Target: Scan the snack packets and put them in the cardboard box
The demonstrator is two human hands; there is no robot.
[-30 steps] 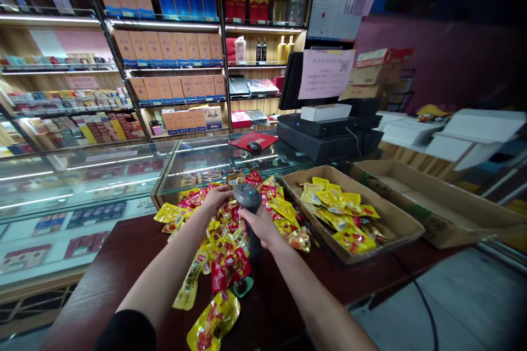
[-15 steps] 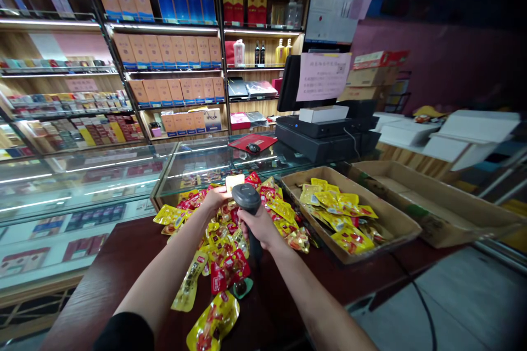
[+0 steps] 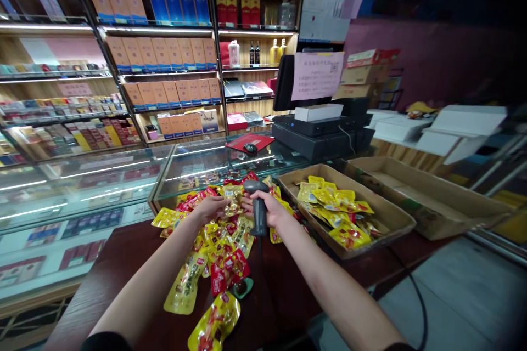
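Observation:
My left hand has its fingers closed on the edge of a gold snack packet, held just above the pile. Wrapped around the handle of a dark grey barcode scanner is my right hand. The scanner stands with its head up, right beside the packet, and some right-hand fingertips reach past the handle towards that packet. Below both hands spreads a heap of yellow, red and gold snack packets. Closer to me lie a long pale-gold packet, a yellow packet and a small green packet.
A cardboard tray with yellow packets stands right of the heap, another cardboard tray behind it. Beyond the heap are a glass display counter, a mouse and a cash register. A cable hangs at right.
The scanner has swung so its handle now shows below the head, and its head no longer overlaps the packet. The gold packet has come lower and turned; its bright glare is gone.

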